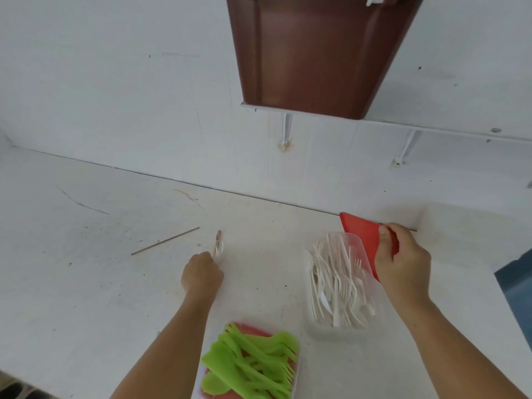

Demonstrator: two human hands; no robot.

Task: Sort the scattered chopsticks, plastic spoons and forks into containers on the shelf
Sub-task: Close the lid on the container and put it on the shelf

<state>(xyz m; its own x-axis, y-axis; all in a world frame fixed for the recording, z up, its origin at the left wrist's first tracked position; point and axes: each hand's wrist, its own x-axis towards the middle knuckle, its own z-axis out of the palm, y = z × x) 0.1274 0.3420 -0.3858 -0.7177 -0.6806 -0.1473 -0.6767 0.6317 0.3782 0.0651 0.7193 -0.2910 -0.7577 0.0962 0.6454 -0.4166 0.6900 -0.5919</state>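
Note:
My left hand (201, 276) is curled around a small pale utensil (218, 245) whose end sticks up past my fingers, just above the white counter. My right hand (403, 260) grips a red lid (362, 234) held on edge beside a clear plastic container (339, 283) full of white plastic forks. A second container (250, 364) near the bottom holds several green plastic forks and spoons over a red base. One thin chopstick (165, 241) lies loose on the counter to the left of my left hand.
A brown bin (313, 53) stands on a white wall shelf (431, 126) above the counter, carried by metal brackets. The counter (86, 283) is white and scuffed and meets the wall at the back. A blue surface (515, 283) shows at the right edge.

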